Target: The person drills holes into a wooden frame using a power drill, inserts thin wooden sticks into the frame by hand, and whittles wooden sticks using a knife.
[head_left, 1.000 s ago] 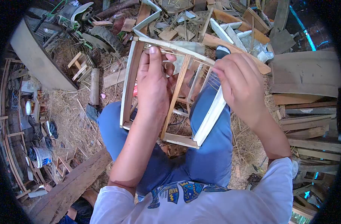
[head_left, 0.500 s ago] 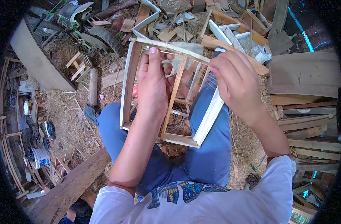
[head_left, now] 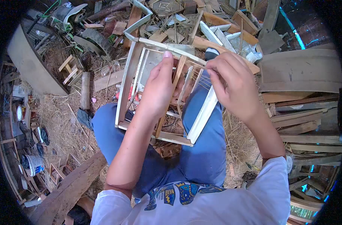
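Observation:
A wooden frame (head_left: 202, 117) with a middle bar and thin sticks across its right part rests on my thighs. My left hand (head_left: 159, 88) is at the frame's middle bar (head_left: 179, 71), thumb up along it; its other fingers are hidden behind the hand. At the frame's upper right corner, my right hand (head_left: 231, 80) pinches near the ends of the thin sticks (head_left: 204, 80); anything between its fingertips is too small to make out.
Wood scraps (head_left: 216, 33) lie beyond the frame. Stacked planks (head_left: 306, 123) are at the right. A thick beam (head_left: 71, 187) lies at lower left, near a white bucket (head_left: 35, 165). A small wooden piece (head_left: 70, 69) and a log (head_left: 85, 90) lie on straw.
My left hand has moved right, from inside the left opening to the middle bar, uncovering thin strips at the frame's left. My right hand stays at the upper right corner. The view has shifted slightly.

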The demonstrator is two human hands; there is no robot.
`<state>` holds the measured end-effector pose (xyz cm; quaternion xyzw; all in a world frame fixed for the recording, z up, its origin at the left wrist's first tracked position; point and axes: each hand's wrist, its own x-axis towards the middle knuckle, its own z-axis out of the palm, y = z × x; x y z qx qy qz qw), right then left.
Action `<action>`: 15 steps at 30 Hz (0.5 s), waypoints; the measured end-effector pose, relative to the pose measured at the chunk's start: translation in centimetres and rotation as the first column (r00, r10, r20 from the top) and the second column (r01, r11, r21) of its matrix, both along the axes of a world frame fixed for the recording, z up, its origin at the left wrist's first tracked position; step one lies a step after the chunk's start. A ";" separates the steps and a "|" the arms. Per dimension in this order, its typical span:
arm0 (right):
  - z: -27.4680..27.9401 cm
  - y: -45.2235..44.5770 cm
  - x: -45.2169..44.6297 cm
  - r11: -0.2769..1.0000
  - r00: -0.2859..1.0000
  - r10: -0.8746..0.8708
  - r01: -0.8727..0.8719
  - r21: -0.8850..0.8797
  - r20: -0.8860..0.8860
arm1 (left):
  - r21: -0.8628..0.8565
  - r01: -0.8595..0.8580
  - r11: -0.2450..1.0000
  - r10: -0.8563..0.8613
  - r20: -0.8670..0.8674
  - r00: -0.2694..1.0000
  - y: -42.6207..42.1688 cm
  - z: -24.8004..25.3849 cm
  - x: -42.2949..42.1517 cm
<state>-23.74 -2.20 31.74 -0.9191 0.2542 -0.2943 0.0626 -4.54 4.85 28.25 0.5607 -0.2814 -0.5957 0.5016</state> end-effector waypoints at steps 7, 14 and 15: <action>2.9 -1.3 -0.3 0.860 0.982 0.024 0.076 0.504 -0.189 | -0.035 0.011 0.999 -0.008 0.084 0.996 -0.1 -0.7 -0.5; 4.3 -2.8 0.0 0.862 0.945 0.182 -0.021 0.506 -0.272 | -0.089 -0.047 0.995 0.052 0.061 0.997 0.4 -1.1 -0.8; 4.6 -2.8 0.2 0.865 0.942 0.186 -0.023 0.501 -0.279 | -0.091 -0.024 0.996 0.029 0.054 0.998 0.4 -1.4 -0.7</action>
